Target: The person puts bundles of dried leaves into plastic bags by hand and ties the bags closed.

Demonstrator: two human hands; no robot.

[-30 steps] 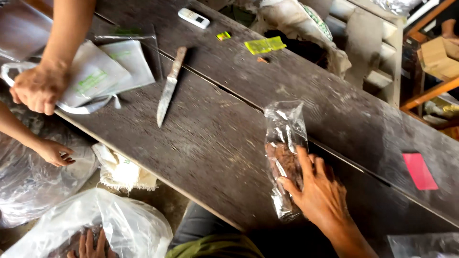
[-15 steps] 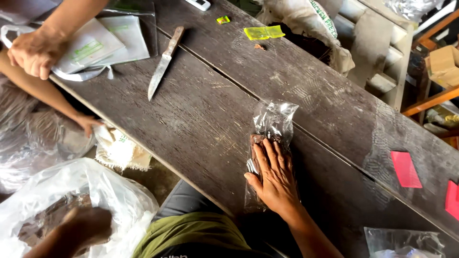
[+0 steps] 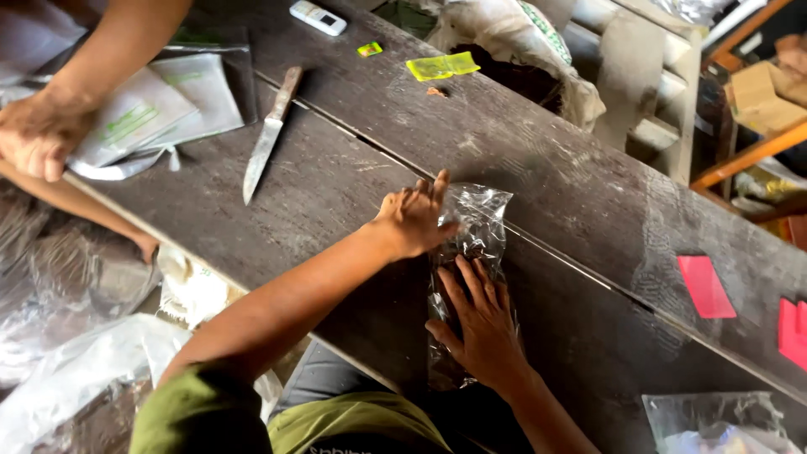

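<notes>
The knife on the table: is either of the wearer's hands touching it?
No. The knife lies alone on the table; both the left hand and right hand are on the clear plastic bag.
</notes>
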